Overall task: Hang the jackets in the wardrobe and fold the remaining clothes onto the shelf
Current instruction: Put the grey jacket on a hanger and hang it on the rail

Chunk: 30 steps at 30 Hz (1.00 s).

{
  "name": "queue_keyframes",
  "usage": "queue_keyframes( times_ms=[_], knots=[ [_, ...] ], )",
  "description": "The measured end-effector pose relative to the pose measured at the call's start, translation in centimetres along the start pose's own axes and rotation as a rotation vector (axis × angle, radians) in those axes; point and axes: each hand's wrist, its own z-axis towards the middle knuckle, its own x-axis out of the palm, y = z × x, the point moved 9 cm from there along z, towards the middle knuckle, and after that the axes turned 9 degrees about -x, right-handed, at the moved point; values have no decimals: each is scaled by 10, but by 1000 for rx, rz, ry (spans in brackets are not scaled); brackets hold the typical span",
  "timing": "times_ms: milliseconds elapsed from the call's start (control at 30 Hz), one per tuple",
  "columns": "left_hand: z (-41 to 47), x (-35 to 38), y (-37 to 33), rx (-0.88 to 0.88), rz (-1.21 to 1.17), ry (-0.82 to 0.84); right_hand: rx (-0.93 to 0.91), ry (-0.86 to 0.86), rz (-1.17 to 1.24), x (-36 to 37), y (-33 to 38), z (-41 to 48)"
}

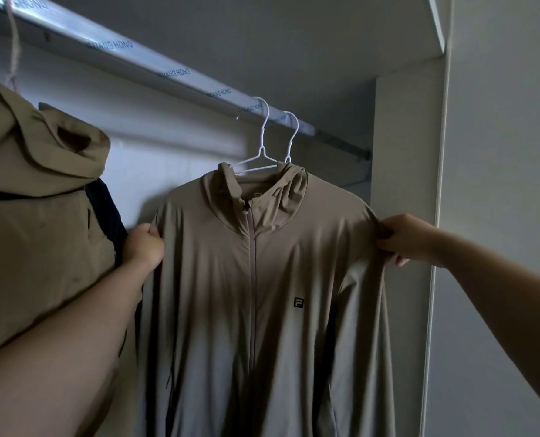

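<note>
A thin taupe zip-up hooded jacket (262,279) with a small black logo on the chest hangs on a white wire hanger (261,156) from the wardrobe rail (174,74). A second white hanger hook (292,134) sits on the rail just right of it. My left hand (144,244) grips the jacket's left shoulder seam. My right hand (398,238) pinches the right shoulder seam. A thicker khaki hooded jacket (38,222) with a dark lining hangs at the far left, touching my left forearm.
The white wardrobe side panel (404,184) stands close to the right of the taupe jacket. A shelf edge (437,23) runs above at the top right. A pale wall (508,184) fills the right side. The wardrobe back (174,146) shows between the two jackets.
</note>
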Motion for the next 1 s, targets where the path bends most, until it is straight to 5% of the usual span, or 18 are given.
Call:
queue_keyframes(
  times_ms=[267, 467, 600, 1000],
  knots=[
    [-19, -9, -107, 333, -31, -168, -162, -337, 66, -18, 66, 22],
    [-1, -7, -111, 191, 123, -147, -219, -394, -246, -6, 104, 36],
    [2, -14, -97, 274, 113, -184, -280, -479, -484, -7, 104, 24],
    [-10, -15, -124, 257, 131, -144, -218, -499, -340, -13, 121, 27]
  ],
)
